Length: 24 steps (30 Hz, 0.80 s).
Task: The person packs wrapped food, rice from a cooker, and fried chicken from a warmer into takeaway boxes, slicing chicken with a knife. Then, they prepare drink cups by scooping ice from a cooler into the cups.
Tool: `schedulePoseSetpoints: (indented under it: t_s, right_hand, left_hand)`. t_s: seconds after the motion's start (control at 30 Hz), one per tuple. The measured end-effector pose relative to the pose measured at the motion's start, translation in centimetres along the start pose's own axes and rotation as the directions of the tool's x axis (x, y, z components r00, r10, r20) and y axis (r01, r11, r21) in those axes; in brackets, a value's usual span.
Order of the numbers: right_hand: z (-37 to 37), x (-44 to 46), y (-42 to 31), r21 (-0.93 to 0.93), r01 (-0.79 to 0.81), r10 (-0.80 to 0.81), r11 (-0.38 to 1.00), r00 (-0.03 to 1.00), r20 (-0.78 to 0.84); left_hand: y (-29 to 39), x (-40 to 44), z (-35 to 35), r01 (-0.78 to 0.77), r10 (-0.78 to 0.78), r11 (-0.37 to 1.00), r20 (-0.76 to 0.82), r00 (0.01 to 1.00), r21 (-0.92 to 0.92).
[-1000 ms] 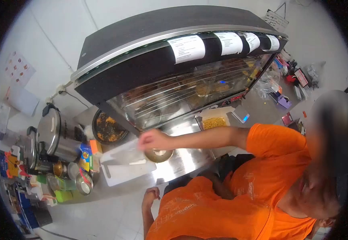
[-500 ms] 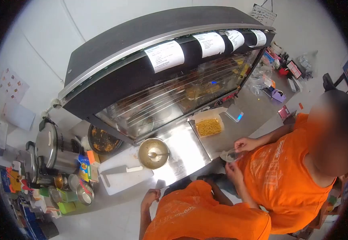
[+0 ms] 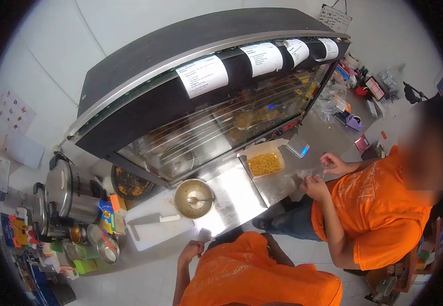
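Note:
My left hand (image 3: 194, 249) is curled closed just off the counter's front edge, below the white cutting board (image 3: 160, 232); nothing shows in it. My right hand is out of sight. On the board lies a knife with a white handle (image 3: 170, 218). Beside it stands a metal bowl (image 3: 180, 203) with a spoon (image 3: 195, 200) in it. Farther right, an open box (image 3: 265, 165) holds yellow food, next to a scale (image 3: 298, 146) with a lit display.
A co-worker (image 3: 379, 209) in orange at the right holds clear plastic in both hands. The glass display cabinet (image 3: 201, 81) spans the back. A dark pan (image 3: 129, 182), large metal pots (image 3: 73, 189) and smaller containers (image 3: 85, 266) crowd the left.
The co-worker's arm has withdrawn from over the bowl. That person has moved back to the right and now handles clear plastic. My left hand stays closed near the edge.

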State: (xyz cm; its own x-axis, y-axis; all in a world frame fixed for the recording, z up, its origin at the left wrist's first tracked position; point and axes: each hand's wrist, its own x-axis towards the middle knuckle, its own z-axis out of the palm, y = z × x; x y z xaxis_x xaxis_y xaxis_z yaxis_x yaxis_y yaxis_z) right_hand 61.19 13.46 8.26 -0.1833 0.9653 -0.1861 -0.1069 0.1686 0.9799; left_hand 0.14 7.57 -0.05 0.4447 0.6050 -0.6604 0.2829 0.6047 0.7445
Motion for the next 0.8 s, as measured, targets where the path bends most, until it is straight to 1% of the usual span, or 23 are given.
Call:
schedulePoseSetpoints:
  t_s: [0.07,0.17,0.27,0.47,0.57,0.67,0.8]
  right_hand:
    - [0.9,0.4,-0.3,-0.020,0.009,-0.008,1.000,0.998,0.057]
    - [1.8,0.9,-0.5,-0.041,0.015,-0.010,0.999,0.995,0.100]
    - [2.6,1.4,-0.7,-0.049,0.021,-0.015,0.999,0.991,0.134]
    - [3.9,2.2,-1.1,-0.049,0.031,-0.022,0.998,0.984,0.178]
    - [4.5,2.6,-1.2,-0.053,0.034,-0.024,0.998,0.981,0.191]
    - [4.9,3.0,-1.4,-0.050,0.039,-0.028,0.998,0.978,0.207]
    - [5.0,3.4,-1.1,-0.064,0.047,-0.032,0.997,0.974,0.223]
  left_hand:
    - [1.5,-0.6,0.6,-0.025,0.025,1.000,-0.012,1.000,0.011]
    - [0.7,0.0,0.2,0.016,-0.016,1.000,-0.009,1.000,0.020]
    - [0.9,0.1,0.3,0.010,-0.010,1.000,-0.014,1.000,0.014]
    - [2.7,0.3,1.1,0.085,-0.082,0.996,-0.075,0.994,0.037]
    - [1.0,1.3,0.3,0.079,-0.078,0.992,-0.021,0.997,0.100]
    - [1.3,1.4,0.4,0.070,-0.068,0.994,-0.021,0.997,0.086]
    - [0.4,2.3,0.3,0.051,-0.048,0.989,-0.022,0.999,0.138]
